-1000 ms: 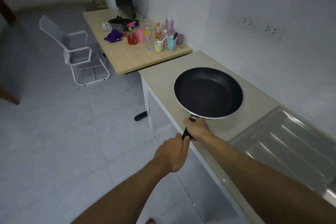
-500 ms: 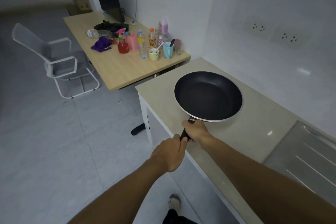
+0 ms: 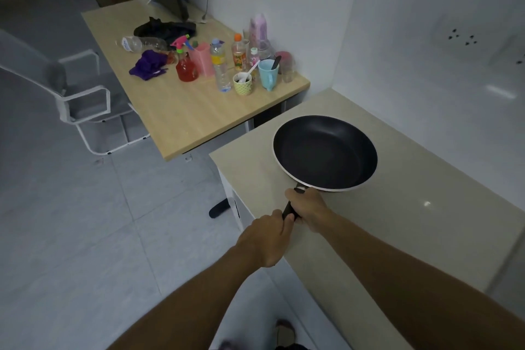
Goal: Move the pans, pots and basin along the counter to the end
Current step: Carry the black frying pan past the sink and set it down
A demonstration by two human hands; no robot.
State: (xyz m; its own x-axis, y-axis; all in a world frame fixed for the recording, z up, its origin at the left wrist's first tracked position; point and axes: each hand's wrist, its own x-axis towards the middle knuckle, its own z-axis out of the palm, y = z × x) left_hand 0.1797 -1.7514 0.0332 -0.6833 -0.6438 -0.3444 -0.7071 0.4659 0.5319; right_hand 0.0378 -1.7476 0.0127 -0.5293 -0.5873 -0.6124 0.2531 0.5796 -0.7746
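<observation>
The worktop point(image 3: 403, 216) runs away to its far end, where it meets the wall corner beside a wooden desk point(image 3: 181, 111). The frying pan point(image 3: 325, 152) sits over that far stretch, nearer the front edge than the wall, with a short way to go to the end edge. Whether its base touches the surface or rides just above it cannot be told. It looks like a stiff, thin metal pan with a dark non-stick lining, probably light, though its weight hangs out ahead of the grip, so it will want to tip forward. The lining scratches if dragged. The place to hold it is the black handle point(image 3: 287, 211), which juts back over the front edge towards the person. The right hand point(image 3: 309, 209) is wrapped round that handle close behind the bowl, thumb on top. The left hand point(image 3: 262, 239) meets the handle's tail, knuckles up; its fingers are hidden, so its hold cannot be told
</observation>
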